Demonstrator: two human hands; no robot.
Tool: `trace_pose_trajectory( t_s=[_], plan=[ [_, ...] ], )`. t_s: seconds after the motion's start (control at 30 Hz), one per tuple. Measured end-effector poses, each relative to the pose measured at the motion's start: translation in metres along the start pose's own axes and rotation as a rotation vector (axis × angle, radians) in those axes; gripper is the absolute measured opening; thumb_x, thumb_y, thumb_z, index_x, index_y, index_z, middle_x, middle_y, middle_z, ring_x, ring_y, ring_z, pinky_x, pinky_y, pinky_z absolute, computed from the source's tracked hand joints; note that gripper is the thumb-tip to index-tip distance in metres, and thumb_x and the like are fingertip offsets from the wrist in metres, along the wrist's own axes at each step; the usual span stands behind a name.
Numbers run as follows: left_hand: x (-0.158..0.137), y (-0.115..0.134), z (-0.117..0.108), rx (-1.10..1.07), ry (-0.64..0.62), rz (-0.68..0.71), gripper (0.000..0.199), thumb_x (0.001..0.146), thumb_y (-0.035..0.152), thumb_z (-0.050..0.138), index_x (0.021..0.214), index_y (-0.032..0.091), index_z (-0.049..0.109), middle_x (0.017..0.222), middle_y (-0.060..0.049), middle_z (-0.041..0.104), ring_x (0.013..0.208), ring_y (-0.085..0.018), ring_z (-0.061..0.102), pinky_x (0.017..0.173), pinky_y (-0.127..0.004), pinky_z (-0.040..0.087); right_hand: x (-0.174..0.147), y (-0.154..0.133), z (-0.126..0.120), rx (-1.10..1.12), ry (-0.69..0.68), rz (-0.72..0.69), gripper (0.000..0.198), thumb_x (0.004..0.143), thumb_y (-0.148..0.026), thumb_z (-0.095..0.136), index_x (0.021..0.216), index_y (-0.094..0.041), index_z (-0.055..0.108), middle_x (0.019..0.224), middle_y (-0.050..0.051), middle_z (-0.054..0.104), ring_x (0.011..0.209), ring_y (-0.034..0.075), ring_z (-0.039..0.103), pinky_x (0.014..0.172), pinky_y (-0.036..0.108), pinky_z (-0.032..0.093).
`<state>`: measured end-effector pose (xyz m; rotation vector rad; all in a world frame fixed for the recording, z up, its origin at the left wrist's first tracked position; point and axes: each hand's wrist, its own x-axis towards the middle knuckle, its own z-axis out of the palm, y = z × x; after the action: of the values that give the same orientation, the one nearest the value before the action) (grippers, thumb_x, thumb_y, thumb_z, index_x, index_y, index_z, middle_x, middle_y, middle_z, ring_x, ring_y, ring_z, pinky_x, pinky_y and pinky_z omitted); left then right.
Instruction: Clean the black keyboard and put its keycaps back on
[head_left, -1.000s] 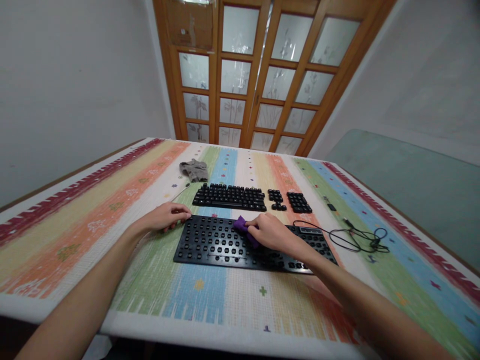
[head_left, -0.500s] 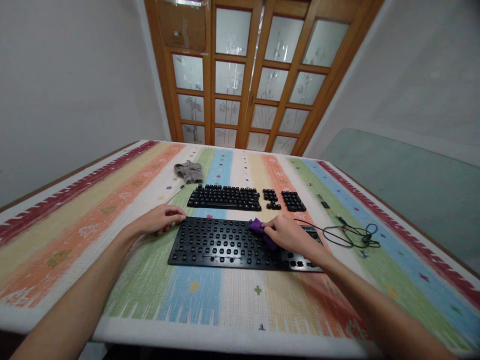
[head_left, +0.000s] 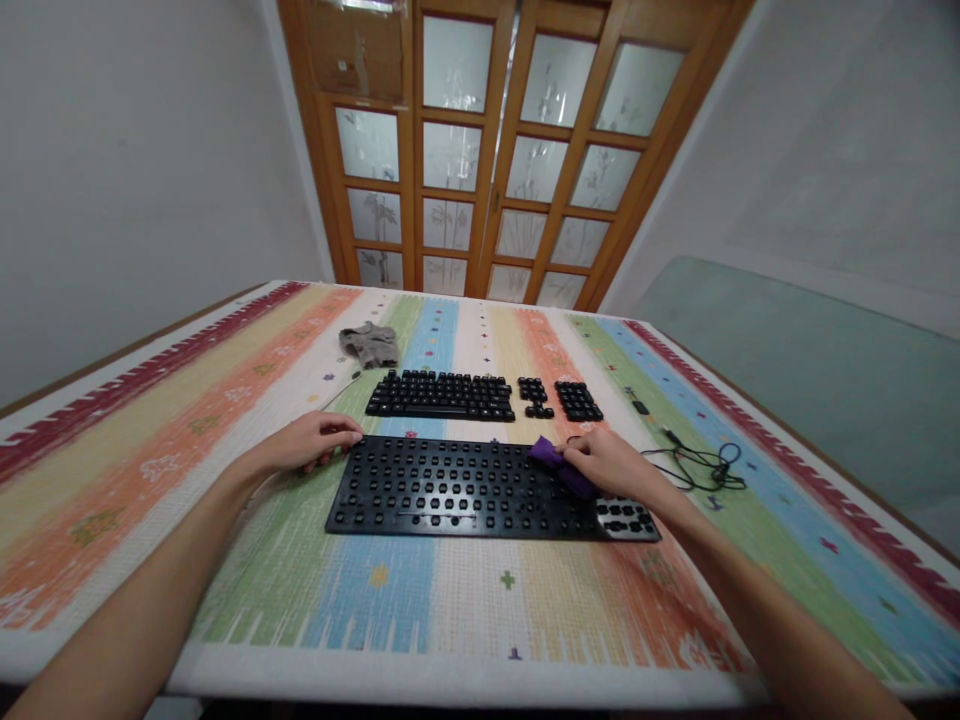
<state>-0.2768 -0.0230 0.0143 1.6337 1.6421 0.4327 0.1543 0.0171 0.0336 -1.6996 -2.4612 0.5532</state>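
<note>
A black keyboard base [head_left: 442,485] with its keycaps off lies flat on the table in front of me, its bare key stems showing. At its far left corner, my left hand [head_left: 319,441] is closed, thumb and fingertips gripping the edge. A purple cloth [head_left: 549,456] is bunched in my right hand [head_left: 606,463], pressed against the right part of the base. That hand hides some of the stems beneath it. Just beyond the base, the loose black keycaps [head_left: 442,396] are laid out in keyboard order, with smaller groups of keycaps [head_left: 578,401] to their right.
A crumpled grey cloth [head_left: 369,345] lies at the back left, near a thin white stick with a dark tip [head_left: 341,389]. The black cable [head_left: 705,470] is coiled to the right. A striped tablecloth [head_left: 255,590] covers the table; wooden glazed doors [head_left: 487,120] stand behind.
My right hand has slid the purple cloth to the right along the base. The left hand stays at the corner. The whole view has shifted slightly.
</note>
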Motion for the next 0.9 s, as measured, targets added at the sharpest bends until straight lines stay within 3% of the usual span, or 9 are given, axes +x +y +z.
trace_pose_trajectory(
  t_s=[0.13, 0.3, 0.5, 0.7, 0.9],
  plan=[
    [0.001, -0.002, 0.0, 0.007, 0.0, 0.007, 0.041, 0.078, 0.054, 0.056, 0.095, 0.019, 0.067, 0.055, 0.004, 0.046, 0.044, -0.012, 0.045, 0.036, -0.019, 0.037, -0.002, 0.005, 0.0, -0.05, -0.012, -0.11, 0.028, 0.086, -0.023, 0.05, 0.092, -0.02, 0.078, 0.083, 0.005, 0.074, 0.076, 0.02, 0.064, 0.068, 0.027, 0.043],
    [0.003, -0.006, 0.0, 0.008, 0.0, 0.021, 0.043, 0.078, 0.056, 0.055, 0.095, 0.019, 0.067, 0.055, 0.004, 0.047, 0.044, -0.012, 0.045, 0.037, -0.02, 0.038, -0.005, 0.002, 0.01, -0.173, 0.072, -0.142, 0.027, 0.087, -0.034, 0.059, 0.104, -0.016, 0.071, 0.105, 0.013, 0.068, 0.093, 0.025, 0.062, 0.078, 0.031, 0.044],
    [0.001, -0.002, 0.001, 0.006, 0.005, 0.012, 0.044, 0.076, 0.058, 0.056, 0.095, 0.02, 0.067, 0.056, 0.004, 0.047, 0.045, -0.013, 0.046, 0.036, -0.019, 0.037, 0.0, -0.019, 0.006, -0.167, 0.063, -0.256, 0.019, 0.09, -0.017, 0.051, 0.098, -0.015, 0.069, 0.096, 0.009, 0.065, 0.089, 0.021, 0.06, 0.078, 0.029, 0.041],
    [-0.001, 0.001, 0.001, 0.012, 0.003, 0.0, 0.046, 0.075, 0.059, 0.055, 0.094, 0.019, 0.066, 0.054, 0.005, 0.045, 0.044, -0.013, 0.046, 0.036, -0.019, 0.036, 0.012, -0.047, 0.007, -0.209, 0.098, -0.355, 0.026, 0.091, -0.016, 0.053, 0.111, -0.019, 0.07, 0.098, 0.008, 0.063, 0.09, 0.02, 0.059, 0.076, 0.028, 0.038],
    [-0.001, 0.003, 0.0, 0.002, 0.005, -0.001, 0.045, 0.074, 0.059, 0.056, 0.094, 0.019, 0.066, 0.058, 0.003, 0.049, 0.046, -0.013, 0.047, 0.037, -0.02, 0.038, 0.029, -0.058, 0.011, -0.263, 0.004, -0.358, 0.023, 0.093, -0.026, 0.054, 0.101, -0.018, 0.074, 0.096, 0.01, 0.067, 0.086, 0.021, 0.062, 0.072, 0.027, 0.039]
  ],
)
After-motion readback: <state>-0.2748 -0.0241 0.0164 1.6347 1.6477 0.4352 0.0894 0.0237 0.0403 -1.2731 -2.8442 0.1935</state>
